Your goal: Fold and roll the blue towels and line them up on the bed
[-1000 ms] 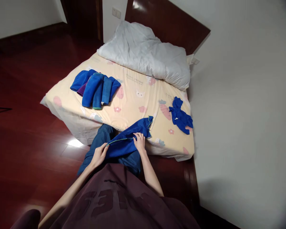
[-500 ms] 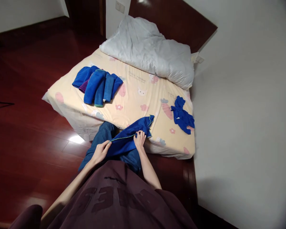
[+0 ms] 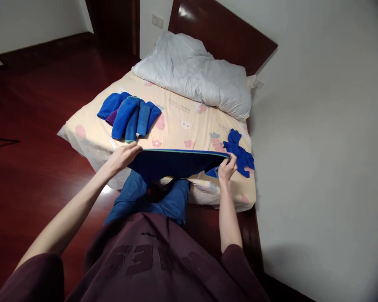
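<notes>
A dark blue cloth (image 3: 176,162) with a green edge is stretched between my hands above the near edge of the bed. My left hand (image 3: 128,153) pinches its left end, and my right hand (image 3: 227,167) grips the right end, where a corner folds under. Several folded blue cloths (image 3: 124,117), with a purple one (image 3: 112,117) among them, overlap on the left part of the bed. Beyond my right hand lies a crumpled blue cloth (image 3: 238,152) near the bed's right edge.
The bed (image 3: 176,126) has a yellow patterned sheet. A bunched grey quilt (image 3: 195,71) lies against the dark headboard (image 3: 223,29). A white wall (image 3: 318,147) stands close on the right. Dark red floor (image 3: 34,176) shows on the left.
My hands have moved apart and up, my right hand to the right and my left hand slightly left. The cloth, bunched near my legs before, now hangs spread between them.
</notes>
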### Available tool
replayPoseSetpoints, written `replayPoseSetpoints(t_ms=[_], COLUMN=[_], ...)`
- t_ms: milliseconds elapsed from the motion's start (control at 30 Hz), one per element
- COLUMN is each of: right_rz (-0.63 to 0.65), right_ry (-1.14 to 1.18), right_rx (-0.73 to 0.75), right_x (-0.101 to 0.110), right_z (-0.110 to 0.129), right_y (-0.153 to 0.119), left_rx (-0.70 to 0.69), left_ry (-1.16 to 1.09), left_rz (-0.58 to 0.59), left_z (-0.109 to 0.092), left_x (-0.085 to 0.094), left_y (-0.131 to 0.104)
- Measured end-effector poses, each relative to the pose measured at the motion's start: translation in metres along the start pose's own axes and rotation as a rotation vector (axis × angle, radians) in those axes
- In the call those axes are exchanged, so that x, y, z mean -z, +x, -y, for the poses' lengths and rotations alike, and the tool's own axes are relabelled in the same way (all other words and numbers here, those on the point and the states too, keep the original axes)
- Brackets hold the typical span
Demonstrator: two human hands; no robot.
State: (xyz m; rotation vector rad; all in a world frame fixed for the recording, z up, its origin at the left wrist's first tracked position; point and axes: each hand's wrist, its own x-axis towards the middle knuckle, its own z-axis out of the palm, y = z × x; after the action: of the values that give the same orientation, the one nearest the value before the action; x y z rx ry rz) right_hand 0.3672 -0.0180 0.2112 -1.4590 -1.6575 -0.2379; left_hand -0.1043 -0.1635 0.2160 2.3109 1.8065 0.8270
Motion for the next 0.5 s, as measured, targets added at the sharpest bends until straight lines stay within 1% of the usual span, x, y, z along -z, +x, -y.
replayPoseSetpoints(t_ms=[67,133,200,267,333,400,500], right_rz=[-0.019,-0.011,0.01,0.053,0.115,0.175,0.226], right_ry=[-0.027,-0.058,-0.075,-0.079,-0.08,-0.07,-0.029], right_rx=[0.116,0.21,0.285,0.338,0.367,0.381,0.368], right_x=[0.021,0.041,0.06,0.077,0.091,0.097,0.091], right_z=[-0.001,-0.001,0.0,-0.001,-0.003,-0.006,-0.011], right_y=[0.032,0.06,0.083,0.1,0.108,0.107,0.087], left_rx=[-0.017,-0.04,-0.073,-0.105,-0.135,-0.168,-0.207], left_ry=[0.067,0.121,0.182,0.259,0.374,0.505,0.615], left_rz=[-0.086,-0.146,-0.184,-0.22,-0.267,-0.333,-0.429], left_z=[0.004,0.005,0.002,-0.004,-0.012,-0.021,-0.034], left_x=[0.022,0.042,0.061,0.081,0.101,0.121,0.15], left_y=[0.031,0.057,0.079,0.096,0.109,0.117,0.121])
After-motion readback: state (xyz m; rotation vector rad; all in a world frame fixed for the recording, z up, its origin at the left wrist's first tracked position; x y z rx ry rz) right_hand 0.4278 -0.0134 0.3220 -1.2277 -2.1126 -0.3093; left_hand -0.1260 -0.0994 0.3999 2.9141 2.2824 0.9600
